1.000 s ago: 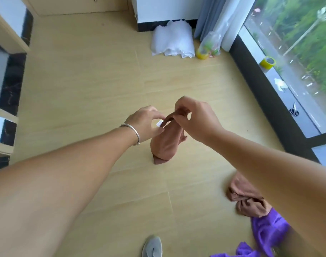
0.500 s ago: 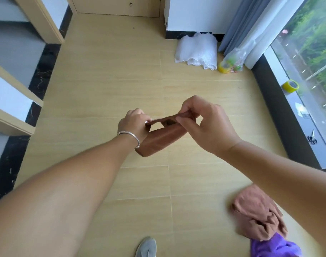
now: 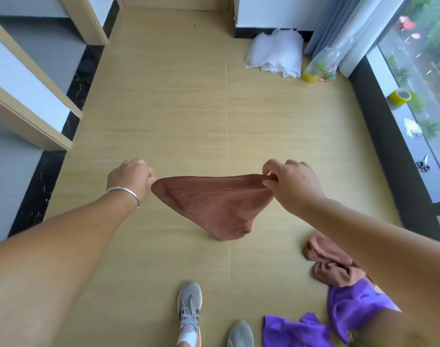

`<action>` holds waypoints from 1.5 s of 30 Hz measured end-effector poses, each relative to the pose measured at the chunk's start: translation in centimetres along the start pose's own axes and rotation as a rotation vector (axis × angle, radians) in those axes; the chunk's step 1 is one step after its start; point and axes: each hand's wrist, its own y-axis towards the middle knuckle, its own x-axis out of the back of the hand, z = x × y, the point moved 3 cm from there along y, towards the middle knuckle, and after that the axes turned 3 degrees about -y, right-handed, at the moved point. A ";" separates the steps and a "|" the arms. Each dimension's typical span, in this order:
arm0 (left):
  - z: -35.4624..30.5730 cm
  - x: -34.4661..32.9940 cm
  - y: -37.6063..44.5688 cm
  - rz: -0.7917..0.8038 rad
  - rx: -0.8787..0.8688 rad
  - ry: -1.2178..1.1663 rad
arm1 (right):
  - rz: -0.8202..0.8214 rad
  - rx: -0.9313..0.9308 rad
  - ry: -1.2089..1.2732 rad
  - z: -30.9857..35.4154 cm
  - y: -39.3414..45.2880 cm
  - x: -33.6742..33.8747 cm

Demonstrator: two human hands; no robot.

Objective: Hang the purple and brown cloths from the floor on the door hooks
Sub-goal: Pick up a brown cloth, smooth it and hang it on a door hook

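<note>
Fingers of both hands pinch the top corners of a brown cloth, stretching its upper edge taut above the tan floor while the rest sags to a point at 6 o'clock. Left hand, a silver bangle on its wrist, grips the corner at 9 o'clock; right hand holds the corner at 3 o'clock between thumb and curled fingers. More brown cloths lie crumpled on the floor at 4 o'clock, touching purple cloths at 5 o'clock, partly hidden by the right forearm. 2 grey shoes show at 6 o'clock. White plastic wrap sits at 1 o'clock beside a curtain, and a yellow tape roll rests on the sill at 2 o'clock.
</note>
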 end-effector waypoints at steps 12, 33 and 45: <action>-9.6 -9.6 -10.1 0.403 -0.379 -0.446 | 0.151 0.175 0.086 4.1 -7.2 -5.2; -8.3 -13.0 -8.9 0.268 -0.325 -0.423 | -0.049 0.091 0.304 6.7 -4.5 -5.8; 3.4 -11.8 -4.5 0.290 0.014 0.009 | -0.117 -0.012 0.181 2.7 0.7 -6.1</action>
